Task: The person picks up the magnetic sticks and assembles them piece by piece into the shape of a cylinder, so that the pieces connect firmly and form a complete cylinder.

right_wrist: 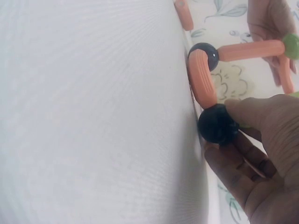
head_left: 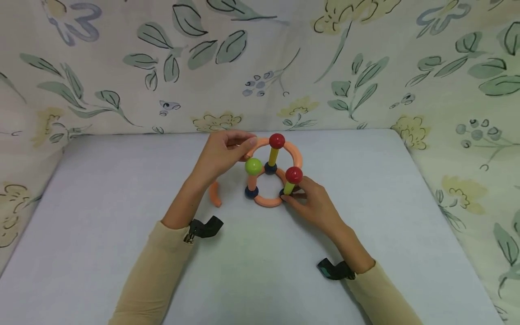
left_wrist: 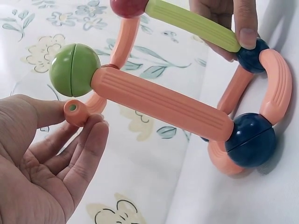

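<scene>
A magnetic stick-and-ball frame stands on the table, its base ring of orange curved rods [head_left: 268, 202] joined by dark blue balls [head_left: 251, 192]. Three uprights rise from it: an orange stick [left_wrist: 163, 102] topped by a green ball [head_left: 253, 166], a yellow stick [head_left: 273, 156] and a lime stick [head_left: 289, 188], both topped by red balls [head_left: 277, 141]. My left hand [head_left: 219, 151] pinches an orange curved rod [left_wrist: 75, 113] whose free end is close beside the green ball. Low at the right corner, my right hand [head_left: 314, 203] holds the dark blue ball [right_wrist: 217, 124] under the lime stick.
A loose orange curved rod [head_left: 215, 194] lies on the white table [head_left: 122, 180], left of the frame. Another curved rod [head_left: 295, 154] arches at the top between the red balls. Behind the table hangs a floral cloth [head_left: 260, 54].
</scene>
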A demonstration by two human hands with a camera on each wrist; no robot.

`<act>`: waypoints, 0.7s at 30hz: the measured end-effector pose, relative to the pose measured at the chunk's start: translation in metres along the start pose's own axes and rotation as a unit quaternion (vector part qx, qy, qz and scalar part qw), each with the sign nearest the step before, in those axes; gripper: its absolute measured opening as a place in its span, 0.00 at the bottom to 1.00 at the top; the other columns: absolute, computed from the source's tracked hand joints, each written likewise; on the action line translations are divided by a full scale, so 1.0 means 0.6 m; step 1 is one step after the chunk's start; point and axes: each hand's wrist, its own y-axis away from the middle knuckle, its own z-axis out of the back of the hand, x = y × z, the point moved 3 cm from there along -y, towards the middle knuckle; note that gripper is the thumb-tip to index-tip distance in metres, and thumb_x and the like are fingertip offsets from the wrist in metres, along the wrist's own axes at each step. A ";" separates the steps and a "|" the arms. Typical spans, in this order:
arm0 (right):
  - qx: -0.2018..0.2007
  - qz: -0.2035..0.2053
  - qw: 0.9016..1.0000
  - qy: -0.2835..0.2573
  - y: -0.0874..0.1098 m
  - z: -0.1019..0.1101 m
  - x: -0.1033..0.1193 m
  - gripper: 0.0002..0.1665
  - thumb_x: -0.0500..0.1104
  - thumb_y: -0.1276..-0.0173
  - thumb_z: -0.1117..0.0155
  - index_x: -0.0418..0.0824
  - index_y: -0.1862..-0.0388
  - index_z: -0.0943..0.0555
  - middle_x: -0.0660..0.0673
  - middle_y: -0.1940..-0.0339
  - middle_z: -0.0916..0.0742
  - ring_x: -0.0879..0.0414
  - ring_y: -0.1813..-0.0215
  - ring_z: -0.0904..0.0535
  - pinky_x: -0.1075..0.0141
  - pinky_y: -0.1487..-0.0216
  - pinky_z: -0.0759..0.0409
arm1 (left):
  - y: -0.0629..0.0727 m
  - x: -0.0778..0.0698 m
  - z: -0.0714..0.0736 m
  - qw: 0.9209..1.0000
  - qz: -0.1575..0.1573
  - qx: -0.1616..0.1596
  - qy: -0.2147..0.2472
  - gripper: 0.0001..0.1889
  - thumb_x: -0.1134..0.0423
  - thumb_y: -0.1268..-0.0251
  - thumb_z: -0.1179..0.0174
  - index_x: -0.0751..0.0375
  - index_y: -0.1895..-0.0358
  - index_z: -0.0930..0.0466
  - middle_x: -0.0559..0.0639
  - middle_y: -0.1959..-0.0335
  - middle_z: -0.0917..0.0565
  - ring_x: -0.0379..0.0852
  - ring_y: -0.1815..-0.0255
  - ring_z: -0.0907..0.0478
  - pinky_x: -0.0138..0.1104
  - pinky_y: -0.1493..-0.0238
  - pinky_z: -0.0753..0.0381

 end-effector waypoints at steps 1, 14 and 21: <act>0.000 0.000 1.000 0.000 0.000 -0.001 -0.001 0.24 0.38 0.32 0.22 0.40 0.39 0.19 0.43 0.48 0.11 0.49 0.45 0.11 0.53 0.47 0.10 | 0.000 0.000 0.000 1.000 -0.001 0.001 0.001 0.19 0.47 0.24 0.35 0.52 0.39 0.13 0.53 0.48 0.09 0.43 0.59 0.09 0.41 0.48 0.11; 0.005 -0.007 1.000 -0.002 0.001 -0.001 0.002 0.24 0.37 0.33 0.22 0.39 0.40 0.19 0.42 0.48 0.11 0.48 0.45 0.11 0.53 0.47 0.10 | 0.004 -0.006 -0.004 1.000 -0.016 0.016 0.003 0.18 0.51 0.25 0.33 0.55 0.39 0.13 0.54 0.49 0.09 0.43 0.58 0.10 0.32 0.54 0.12; 0.004 -0.001 1.000 0.003 0.001 -0.001 0.000 0.24 0.38 0.33 0.22 0.40 0.40 0.18 0.43 0.49 0.11 0.49 0.46 0.10 0.54 0.47 0.10 | 0.001 -0.002 -0.002 1.000 -0.013 0.019 -0.009 0.18 0.53 0.18 0.41 0.55 0.35 0.16 0.55 0.45 0.11 0.47 0.52 0.10 0.36 0.49 0.10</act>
